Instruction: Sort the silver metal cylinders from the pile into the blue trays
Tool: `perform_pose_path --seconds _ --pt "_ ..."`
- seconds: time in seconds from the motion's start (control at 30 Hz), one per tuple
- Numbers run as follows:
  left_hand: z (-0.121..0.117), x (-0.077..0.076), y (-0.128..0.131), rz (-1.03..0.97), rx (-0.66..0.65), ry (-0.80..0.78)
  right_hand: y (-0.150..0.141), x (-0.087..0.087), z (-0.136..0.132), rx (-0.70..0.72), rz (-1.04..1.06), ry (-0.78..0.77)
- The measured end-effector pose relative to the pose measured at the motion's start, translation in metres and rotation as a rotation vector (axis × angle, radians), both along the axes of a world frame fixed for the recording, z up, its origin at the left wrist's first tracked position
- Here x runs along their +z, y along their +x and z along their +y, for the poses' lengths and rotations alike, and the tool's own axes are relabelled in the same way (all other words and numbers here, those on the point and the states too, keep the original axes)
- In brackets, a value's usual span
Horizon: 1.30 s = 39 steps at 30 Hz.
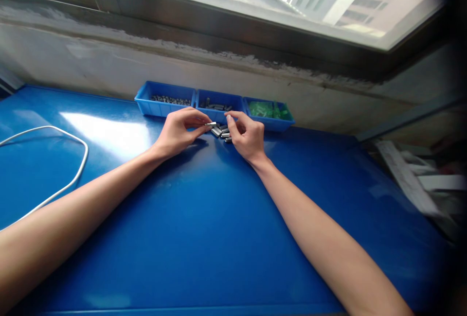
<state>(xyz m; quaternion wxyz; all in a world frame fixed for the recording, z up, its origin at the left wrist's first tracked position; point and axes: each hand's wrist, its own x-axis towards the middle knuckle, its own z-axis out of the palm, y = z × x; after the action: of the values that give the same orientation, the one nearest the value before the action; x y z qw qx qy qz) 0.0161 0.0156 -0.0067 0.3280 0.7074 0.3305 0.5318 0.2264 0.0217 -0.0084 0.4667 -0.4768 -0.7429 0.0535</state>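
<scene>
My left hand (181, 130) pinches a small shiny metal piece (211, 124) between thumb and fingertips. Opposite it, my right hand (247, 133) has its thumb and index finger bent close together; whether something small is between them I cannot make out. Several short metal cylinders (221, 131) lie in a little pile on the blue tabletop, between and just under both hands. Part of the pile is covered by the right hand's fingers.
Behind the hands stand three blue bins: the left bin (164, 108) with small dark metal parts, the middle bin (201, 95) with metal cylinders, the right bin (277, 124) with green pieces. A white cable (84, 158) curves over the blue table (204, 238). A window (255, 0) rises beyond.
</scene>
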Motion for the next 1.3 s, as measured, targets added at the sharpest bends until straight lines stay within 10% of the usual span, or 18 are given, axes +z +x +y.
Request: perform_pose_path --seconds 0.7,1.03,1.3 --pt "-0.001 0.005 0.000 0.000 -0.018 -0.175 -0.002 -0.004 -0.009 0.219 -0.209 0.070" --pt "-0.010 -0.001 0.002 0.698 0.322 0.289 0.007 -0.007 0.009 -0.213 0.042 0.082" --pt "-0.011 -0.004 0.000 0.767 0.286 0.237 0.007 -0.008 0.013 -0.057 0.031 -0.087"
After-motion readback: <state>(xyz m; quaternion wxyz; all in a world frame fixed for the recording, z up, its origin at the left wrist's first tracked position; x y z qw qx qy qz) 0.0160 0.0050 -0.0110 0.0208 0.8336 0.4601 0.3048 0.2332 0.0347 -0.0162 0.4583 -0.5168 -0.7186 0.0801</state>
